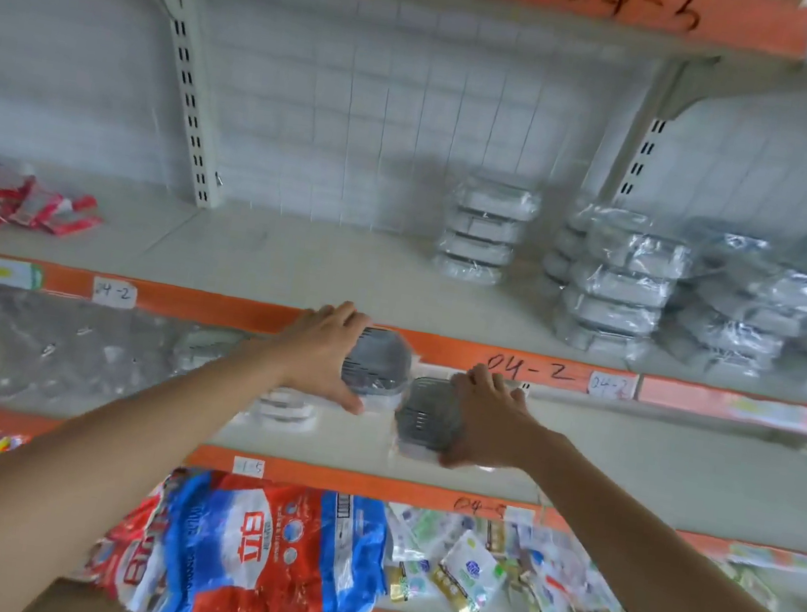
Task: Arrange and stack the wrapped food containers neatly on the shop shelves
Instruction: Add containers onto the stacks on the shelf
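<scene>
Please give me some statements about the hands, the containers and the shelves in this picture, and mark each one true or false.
1. The left hand holds a clear-wrapped grey container. True.
2. The right hand hangs empty. False: it grips a second wrapped grey container.
3. Stacks of wrapped containers stand on the right part of the shelf marked 04-2. True.
4. The red packets lie on the right end of that shelf. False: they lie at its left end.
5. The blue, red and white bag lies on the top shelf. False: it lies on the lowest one.

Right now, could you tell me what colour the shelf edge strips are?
Orange shelf edge strips, clearest in the head view.
</scene>
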### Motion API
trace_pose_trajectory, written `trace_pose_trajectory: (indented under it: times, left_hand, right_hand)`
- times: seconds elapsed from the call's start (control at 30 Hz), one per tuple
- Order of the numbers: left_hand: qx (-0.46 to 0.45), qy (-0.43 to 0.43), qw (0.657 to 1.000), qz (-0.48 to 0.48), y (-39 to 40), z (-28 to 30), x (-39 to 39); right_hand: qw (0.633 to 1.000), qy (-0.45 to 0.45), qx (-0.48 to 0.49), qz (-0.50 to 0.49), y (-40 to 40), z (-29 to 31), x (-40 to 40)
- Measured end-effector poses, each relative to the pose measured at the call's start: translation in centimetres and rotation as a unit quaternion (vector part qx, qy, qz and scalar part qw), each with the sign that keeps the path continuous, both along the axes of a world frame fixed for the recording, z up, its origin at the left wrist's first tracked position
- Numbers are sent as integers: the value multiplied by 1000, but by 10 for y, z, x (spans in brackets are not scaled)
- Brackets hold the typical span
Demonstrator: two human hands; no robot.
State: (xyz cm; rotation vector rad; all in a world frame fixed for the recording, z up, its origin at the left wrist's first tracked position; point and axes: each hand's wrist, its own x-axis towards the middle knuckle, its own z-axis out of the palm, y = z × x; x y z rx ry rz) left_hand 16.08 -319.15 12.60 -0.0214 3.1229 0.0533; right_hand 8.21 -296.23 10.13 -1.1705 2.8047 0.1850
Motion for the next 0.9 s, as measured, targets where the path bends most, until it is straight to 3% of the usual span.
trace_pose_trajectory:
  times: [0.23, 0.43, 0.6, 0.9]
  left_hand:
    - [72, 36, 996, 46, -16, 42, -43]
    - [114, 47, 989, 76, -28, 52, -100]
    - [110, 62, 988, 85, -22, 55, -146]
    - [106, 67, 992, -16, 18, 51, -214]
  right_hand:
    - [991, 18, -127, -43, -12, 31, -61]
    - [979, -66, -152, -121, -22, 34, -141]
    - [964, -128, -214, -96, -32, 19, -181]
    - [924, -176, -339, -28, -24, 2, -201]
